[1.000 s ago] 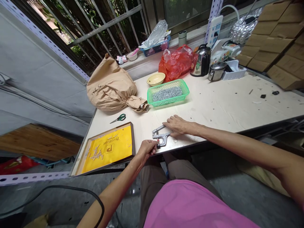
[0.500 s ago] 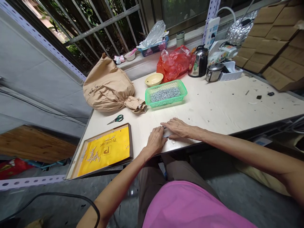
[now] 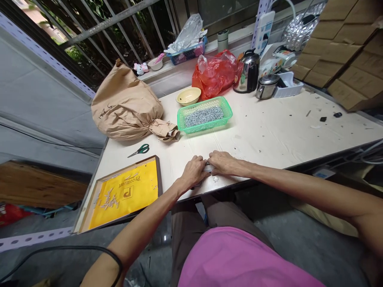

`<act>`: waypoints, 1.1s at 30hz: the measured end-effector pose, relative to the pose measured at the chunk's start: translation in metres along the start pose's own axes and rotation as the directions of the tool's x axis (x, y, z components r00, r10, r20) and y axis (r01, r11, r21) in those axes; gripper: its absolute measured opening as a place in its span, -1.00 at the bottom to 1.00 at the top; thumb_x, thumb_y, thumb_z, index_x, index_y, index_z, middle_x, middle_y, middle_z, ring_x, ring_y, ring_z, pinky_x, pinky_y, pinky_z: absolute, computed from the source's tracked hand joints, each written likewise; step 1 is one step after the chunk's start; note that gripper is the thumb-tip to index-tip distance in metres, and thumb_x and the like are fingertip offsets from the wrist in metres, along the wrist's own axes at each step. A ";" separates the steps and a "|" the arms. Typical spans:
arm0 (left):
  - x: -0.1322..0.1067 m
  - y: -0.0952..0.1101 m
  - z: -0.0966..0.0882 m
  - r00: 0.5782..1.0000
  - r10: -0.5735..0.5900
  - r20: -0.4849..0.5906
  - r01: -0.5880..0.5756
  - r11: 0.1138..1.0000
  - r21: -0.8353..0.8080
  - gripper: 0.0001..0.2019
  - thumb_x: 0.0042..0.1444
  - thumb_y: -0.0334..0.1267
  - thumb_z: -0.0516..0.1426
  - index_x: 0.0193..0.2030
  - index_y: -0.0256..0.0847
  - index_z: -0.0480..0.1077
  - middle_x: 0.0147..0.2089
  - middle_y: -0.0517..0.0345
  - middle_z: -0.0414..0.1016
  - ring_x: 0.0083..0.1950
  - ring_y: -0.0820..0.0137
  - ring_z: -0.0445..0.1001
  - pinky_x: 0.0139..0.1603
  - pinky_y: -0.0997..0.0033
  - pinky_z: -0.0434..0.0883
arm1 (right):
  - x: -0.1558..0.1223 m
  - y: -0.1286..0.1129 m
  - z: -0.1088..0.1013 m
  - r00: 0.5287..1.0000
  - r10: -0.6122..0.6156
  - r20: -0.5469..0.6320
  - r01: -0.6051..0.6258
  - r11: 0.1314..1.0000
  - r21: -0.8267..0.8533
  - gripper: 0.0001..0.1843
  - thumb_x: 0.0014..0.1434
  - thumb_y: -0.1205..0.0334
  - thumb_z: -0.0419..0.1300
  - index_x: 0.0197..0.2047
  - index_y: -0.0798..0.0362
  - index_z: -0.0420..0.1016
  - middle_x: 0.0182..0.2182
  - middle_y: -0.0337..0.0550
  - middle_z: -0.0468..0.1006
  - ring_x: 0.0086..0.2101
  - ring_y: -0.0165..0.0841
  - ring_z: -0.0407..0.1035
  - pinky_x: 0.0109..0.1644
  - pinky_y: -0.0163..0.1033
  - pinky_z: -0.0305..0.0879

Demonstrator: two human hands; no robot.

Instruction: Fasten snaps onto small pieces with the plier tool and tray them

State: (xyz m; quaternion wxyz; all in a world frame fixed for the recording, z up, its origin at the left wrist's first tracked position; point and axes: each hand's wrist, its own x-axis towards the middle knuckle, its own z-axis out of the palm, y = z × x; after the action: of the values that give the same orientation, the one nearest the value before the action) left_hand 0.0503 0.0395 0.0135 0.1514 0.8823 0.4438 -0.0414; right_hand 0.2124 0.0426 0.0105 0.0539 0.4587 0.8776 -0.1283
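Note:
At the table's front edge my left hand (image 3: 194, 172) is closed, fingers curled, on one end of a small grey, partly shiny piece (image 3: 208, 168). My right hand (image 3: 223, 163) grips the other end, its fingers bent over it. Most of the piece is hidden under the fingers, so its kind does not show. Beyond the hands stands a green plastic basket (image 3: 206, 128) full of small silvery metal pieces (image 3: 204, 116). To the left a shallow tray (image 3: 159, 175) with a yellow printed sheet (image 3: 143, 190) holds several scattered small metal pieces (image 3: 110, 200).
Green-handled scissors (image 3: 144, 148) lie behind the tray. A large brown paper sack (image 3: 127, 105) slumps at the back left. Along the back are a cream bowl (image 3: 188, 96), a red plastic bag (image 3: 214, 75), a kettle (image 3: 250, 71) and a lidded metal pot (image 3: 266, 87). Cardboard (image 3: 344, 52) leans at the right.
My right hand's fingers, stretched out before, are now curled in around the grey piece. My left hand's fingers have bent more too. The whole view has shifted slightly.

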 end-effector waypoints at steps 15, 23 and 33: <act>-0.005 0.010 0.008 0.990 -0.117 -0.074 0.121 0.992 0.047 -0.72 0.19 -0.06 0.07 -0.18 -0.22 0.46 -0.20 -0.01 0.41 -0.06 0.21 0.34 -0.13 0.29 0.34 | -0.005 0.008 0.006 0.997 -0.037 -0.073 0.039 0.999 0.024 -0.69 0.20 0.07 0.14 -0.18 0.15 0.52 -0.24 0.04 0.52 -0.20 -0.22 0.37 -0.21 -0.25 0.19; -0.038 0.038 0.049 0.943 -0.057 -0.328 0.035 0.997 -0.072 -0.62 0.22 -0.27 0.03 0.16 -0.33 0.22 0.31 -0.22 0.14 0.36 0.09 0.05 0.27 0.03 0.15 | 0.002 0.046 0.019 0.962 -0.188 -0.199 0.223 0.960 0.167 -0.64 0.24 0.08 0.08 -0.05 0.15 0.48 -0.23 0.00 0.45 -0.22 -0.29 0.33 -0.14 -0.26 0.19; -0.050 0.068 0.067 0.940 -0.015 -0.340 -0.051 0.981 -0.185 -0.51 0.19 -0.04 0.06 0.19 -0.22 0.20 0.23 -0.10 0.28 0.35 0.07 0.08 0.30 -0.14 0.05 | 0.034 0.021 0.001 0.984 0.021 -0.179 -0.024 1.000 -0.011 -0.75 0.23 0.32 0.04 -0.12 0.09 0.51 -0.17 0.00 0.48 -0.13 -0.24 0.27 -0.18 -0.24 0.15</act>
State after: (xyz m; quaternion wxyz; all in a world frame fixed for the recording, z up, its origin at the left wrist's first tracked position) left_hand 0.0788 -0.0571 -0.0238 0.1571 0.8615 0.4572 0.1554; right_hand 0.2104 0.0809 -0.0019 -0.0208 0.4778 0.8745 -0.0803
